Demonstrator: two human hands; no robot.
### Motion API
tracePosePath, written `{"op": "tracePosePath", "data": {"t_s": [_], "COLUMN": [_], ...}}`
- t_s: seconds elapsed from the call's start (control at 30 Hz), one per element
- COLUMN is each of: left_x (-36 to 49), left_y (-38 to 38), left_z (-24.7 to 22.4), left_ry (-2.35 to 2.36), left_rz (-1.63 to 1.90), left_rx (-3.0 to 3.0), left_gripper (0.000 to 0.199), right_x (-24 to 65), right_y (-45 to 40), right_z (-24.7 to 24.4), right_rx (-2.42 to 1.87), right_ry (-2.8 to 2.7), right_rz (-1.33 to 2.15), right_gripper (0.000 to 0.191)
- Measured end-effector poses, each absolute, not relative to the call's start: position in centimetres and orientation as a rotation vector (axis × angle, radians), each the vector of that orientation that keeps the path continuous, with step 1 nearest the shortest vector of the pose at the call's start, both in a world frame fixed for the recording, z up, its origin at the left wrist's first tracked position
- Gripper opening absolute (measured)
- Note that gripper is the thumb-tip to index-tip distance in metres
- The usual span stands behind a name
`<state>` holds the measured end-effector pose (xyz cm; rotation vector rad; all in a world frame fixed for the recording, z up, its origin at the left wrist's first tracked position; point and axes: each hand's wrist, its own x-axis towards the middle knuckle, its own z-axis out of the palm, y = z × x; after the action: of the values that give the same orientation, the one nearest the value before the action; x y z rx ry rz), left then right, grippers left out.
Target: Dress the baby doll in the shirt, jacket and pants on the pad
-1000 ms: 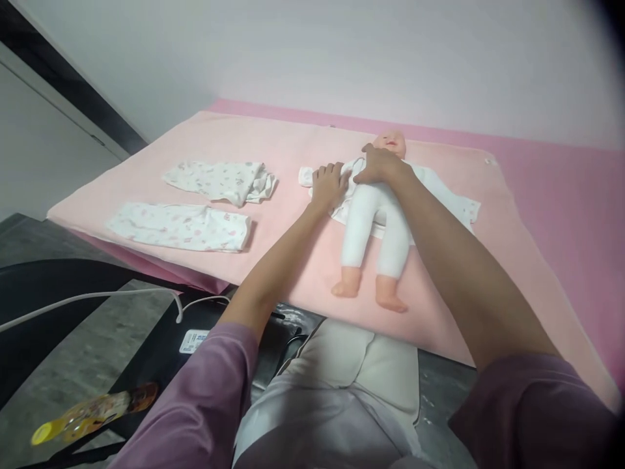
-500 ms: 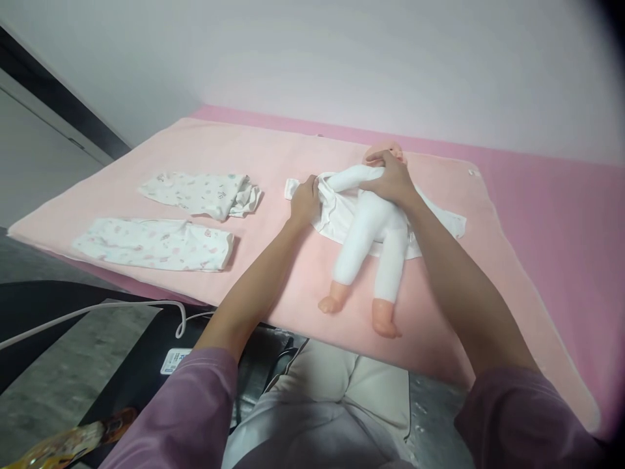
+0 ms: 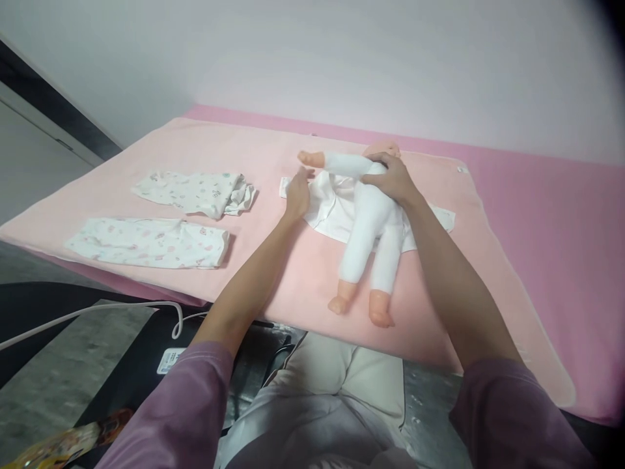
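Right hand (image 3: pixel 393 179) clasps the doll (image 3: pixel 370 213), left hand (image 3: pixel 299 193) empty, loosely uncurled beside shirt (image 3: pixel 329 220); bottle (image 3: pixel 63 446) lower left.

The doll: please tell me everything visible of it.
The doll has a white, fabric-looking body and limbs, with a plastic-looking peach head and feet. It lies over a spread white shirt, legs toward the camera, one arm stretched out sideways. The right hand grasps its upper body; its other arm is not visible.
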<state>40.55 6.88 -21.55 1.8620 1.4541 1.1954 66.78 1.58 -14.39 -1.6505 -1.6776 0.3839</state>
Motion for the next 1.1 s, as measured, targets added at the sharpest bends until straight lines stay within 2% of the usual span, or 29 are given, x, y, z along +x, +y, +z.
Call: {"op": "tracePosePath", "data": {"t_s": [0.13,0.2,0.27,0.47,0.57,0.67,0.87,1.1], "left_x": [40.6,40.8,41.6,50.4,56.2,60.1,61.2,56.4], "left_y": [4.9,3.3,2.0,1.2,1.8,2.3,3.1,3.6], "left_z": [-19.5,-17.9,-16.3,-13.7,-13.8,-14.4,-16.3,-15.3], "left_ry": [1.705,1.815,1.733,0.953,0.968,1.109,1.215,1.252], "left_rz": [1.431,1.478,1.421,0.733,0.384,0.222,0.431,0.622], "left_rx": [1.761,1.873,2.089,2.7,2.804,2.847,2.931,2.698], "left_gripper": [0.062,0.059,0.057,0.047,0.051,0.055,0.044,0.059], "right_x": [64.1,64.4,66.0,71.1,71.4,71.4,72.5,75.5], "right_y": [2.4,1.9,0.4,-6.1,-7.5,-7.5,-7.4,-8.3], "right_z": [-14.2,-14.6,-15.5,-19.2,-20.4,-20.9,-21.2,-21.3], "right_rx": [-1.645,-1.654,-1.705,-1.914,-1.959,-1.998,-2.065,-2.183], "right_ry": [-1.773,-1.761,-1.709,-1.728,-1.73,-1.72,-1.653,-1.629], "right_rz": [0.368,0.264,0.106,-0.188,-0.256,-0.276,-0.315,-0.115], "right_gripper": [0.056,0.047,0.042,0.042,0.046,0.047,0.049,0.045]}}
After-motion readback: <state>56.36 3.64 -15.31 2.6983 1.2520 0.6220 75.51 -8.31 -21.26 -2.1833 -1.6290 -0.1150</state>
